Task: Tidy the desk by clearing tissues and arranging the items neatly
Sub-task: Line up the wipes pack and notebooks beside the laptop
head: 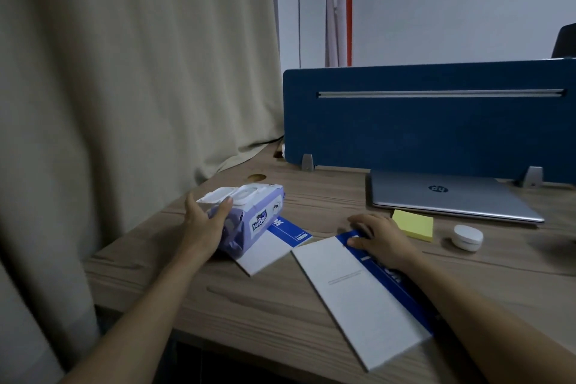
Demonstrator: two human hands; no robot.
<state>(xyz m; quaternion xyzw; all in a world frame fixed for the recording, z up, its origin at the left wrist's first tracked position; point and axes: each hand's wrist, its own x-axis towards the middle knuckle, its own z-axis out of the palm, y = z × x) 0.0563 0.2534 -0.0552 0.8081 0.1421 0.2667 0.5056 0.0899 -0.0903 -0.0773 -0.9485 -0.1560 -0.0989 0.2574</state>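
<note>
My left hand (pixel 204 221) grips a purple pack of wet wipes (pixel 252 213) by its left end, tilted, its white lid flipped open on top. The pack rests partly on a white and blue notebook (pixel 271 246). A second white and blue notebook (pixel 361 293) lies at an angle near the desk's front edge. My right hand (pixel 377 238) lies flat on its far blue corner, fingers spread. A yellow sticky-note pad (pixel 414 224) sits just right of that hand. No loose tissues are visible.
A shut silver laptop (pixel 452 195) lies against the blue desk divider (pixel 427 118). A small white earbud case (pixel 467 237) sits right of the sticky notes. A beige curtain (pixel 124 87) hangs along the left of the wooden desk (pixel 255 305).
</note>
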